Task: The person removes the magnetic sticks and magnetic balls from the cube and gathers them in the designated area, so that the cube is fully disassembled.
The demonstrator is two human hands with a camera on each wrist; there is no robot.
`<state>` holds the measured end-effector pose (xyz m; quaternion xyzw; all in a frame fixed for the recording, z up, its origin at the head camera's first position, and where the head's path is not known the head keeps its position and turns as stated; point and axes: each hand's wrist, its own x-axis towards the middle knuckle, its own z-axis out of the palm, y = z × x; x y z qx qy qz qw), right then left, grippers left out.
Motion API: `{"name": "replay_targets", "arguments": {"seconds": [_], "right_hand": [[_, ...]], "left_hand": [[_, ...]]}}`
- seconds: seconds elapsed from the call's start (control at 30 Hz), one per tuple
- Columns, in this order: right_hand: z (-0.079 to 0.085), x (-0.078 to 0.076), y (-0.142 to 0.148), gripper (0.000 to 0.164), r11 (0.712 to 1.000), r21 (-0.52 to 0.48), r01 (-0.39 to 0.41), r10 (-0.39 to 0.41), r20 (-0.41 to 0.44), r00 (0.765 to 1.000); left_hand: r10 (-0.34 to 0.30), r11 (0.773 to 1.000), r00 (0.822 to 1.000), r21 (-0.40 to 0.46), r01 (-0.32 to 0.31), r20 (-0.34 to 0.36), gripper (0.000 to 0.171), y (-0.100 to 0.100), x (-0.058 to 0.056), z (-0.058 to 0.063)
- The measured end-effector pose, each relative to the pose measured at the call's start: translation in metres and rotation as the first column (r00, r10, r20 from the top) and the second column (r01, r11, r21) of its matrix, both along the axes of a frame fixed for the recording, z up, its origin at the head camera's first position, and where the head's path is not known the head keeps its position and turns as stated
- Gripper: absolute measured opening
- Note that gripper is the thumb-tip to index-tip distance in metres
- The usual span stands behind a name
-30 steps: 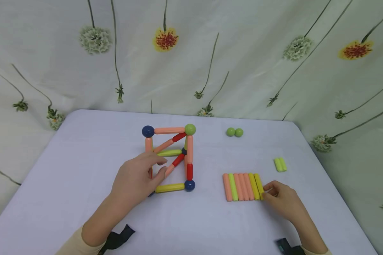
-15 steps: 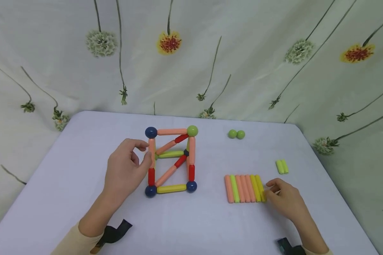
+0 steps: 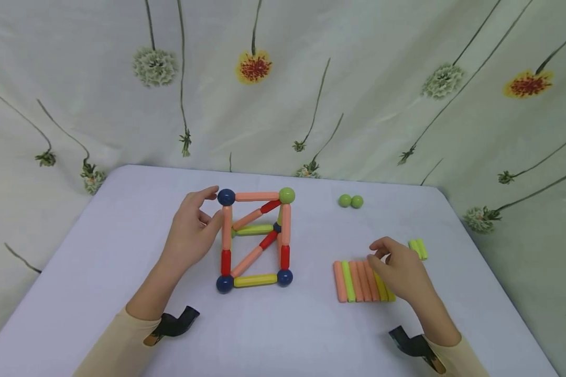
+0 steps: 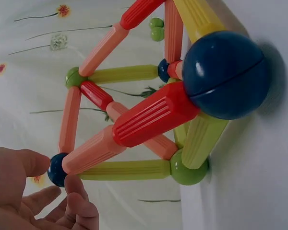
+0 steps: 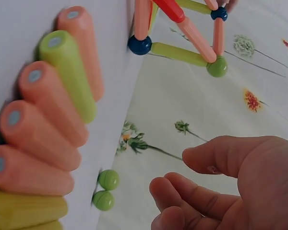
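A cube-like frame of magnetic rods and balls stands left of the table's middle, with a pink-and-red upright rod (image 3: 226, 235) at its near left. My left hand (image 3: 191, 230) is beside that upright, fingertips right at the dark blue top ball (image 3: 226, 197). In the left wrist view that dark blue ball (image 4: 57, 170) shows between the thumb and a finger, which are spread and loosely bent. My right hand (image 3: 396, 267) hovers over the right part of a row of pink, green and yellow rods (image 3: 358, 283). Its fingers are parted with nothing between them, and it hides some yellow rods.
Two green balls (image 3: 351, 201) lie at the back of the white table (image 3: 146, 199). A pair of short green rods (image 3: 418, 248) lies right of the row. Behind the table hangs a flower-patterned cloth (image 3: 368, 94).
My left hand has come away from the frame's inside and risen to its top left ball. My right hand has shifted from the row's right end up and left over it.
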<state>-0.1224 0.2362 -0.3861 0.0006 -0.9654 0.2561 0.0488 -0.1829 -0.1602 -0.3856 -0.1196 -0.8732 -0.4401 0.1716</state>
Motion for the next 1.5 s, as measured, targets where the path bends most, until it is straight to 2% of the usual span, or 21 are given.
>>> {"name": "replay_targets", "arguments": {"seconds": [0.13, 0.23, 0.4, 0.5, 0.57, 0.6, 0.67, 0.73, 0.8, 0.9, 1.03, 1.2, 1.5], "right_hand": [[0.011, -0.018, -0.019, 0.022, 0.998, -0.003, -0.062, 0.062, 0.000, 0.998], [0.020, -0.032, -0.035, 0.021, 0.994, 0.002, -0.112, 0.112, -0.005, 0.994], [0.039, -0.055, -0.062, 0.022, 0.980, 0.006, -0.198, 0.198, -0.041, 0.979], [0.048, -0.068, -0.077, 0.024, 0.969, -0.002, -0.245, 0.245, -0.058, 0.968], [0.050, -0.077, -0.088, 0.027, 0.960, -0.010, -0.279, 0.278, -0.066, 0.958], [0.051, -0.082, -0.093, 0.028, 0.954, -0.014, -0.298, 0.296, -0.072, 0.952], [0.050, -0.092, -0.104, 0.031, 0.941, -0.010, -0.338, 0.336, -0.084, 0.938], [0.049, -0.101, -0.113, 0.034, 0.928, 0.002, -0.372, 0.371, -0.090, 0.924], [0.047, -0.108, -0.121, 0.036, 0.918, 0.015, -0.397, 0.396, -0.088, 0.914], [0.044, -0.116, -0.129, 0.035, 0.906, 0.045, -0.421, 0.423, -0.081, 0.902], [0.041, -0.121, -0.134, 0.027, 0.892, 0.056, -0.449, 0.452, -0.104, 0.886], [0.040, -0.124, -0.136, 0.017, 0.881, 0.045, -0.472, 0.473, -0.134, 0.871], [0.040, -0.126, -0.140, 0.016, 0.884, -0.048, -0.464, 0.461, -0.060, 0.885]], "left_hand": [[0.017, 1.000, 1.000, 0.000, -0.017, 0.003, 0.048, 0.004, -0.007, 0.003], [0.035, 0.999, 0.999, -0.009, -0.035, -0.028, 0.043, 0.008, -0.009, 0.007], [0.054, 0.998, 0.988, -0.035, -0.060, -0.146, 0.036, 0.017, -0.011, 0.012], [0.030, 0.991, 0.971, -0.121, -0.060, -0.238, 0.035, 0.024, -0.017, 0.016], [-0.016, 0.974, 0.960, -0.223, -0.048, -0.278, 0.035, 0.030, -0.021, 0.021], [-0.047, 0.957, 0.956, -0.287, -0.040, -0.288, 0.036, 0.034, -0.023, 0.023], [-0.113, 0.914, 0.950, -0.406, -0.016, -0.291, 0.036, 0.042, -0.026, 0.030], [-0.165, 0.865, 0.950, -0.502, 0.010, -0.265, 0.037, 0.050, -0.029, 0.035], [-0.200, 0.824, 0.953, -0.565, 0.038, -0.229, 0.036, 0.056, -0.031, 0.039], [-0.225, 0.789, 0.956, -0.612, 0.064, -0.189, 0.032, 0.062, -0.035, 0.041], [-0.238, 0.768, 0.954, -0.637, 0.069, -0.184, 0.029, 0.067, -0.041, 0.037], [-0.225, 0.758, 0.951, -0.651, 0.034, -0.212, 0.027, 0.069, -0.044, 0.031], [-0.209, 0.760, 0.950, -0.650, 0.008, -0.233, 0.026, 0.069, -0.044, 0.030]]}}
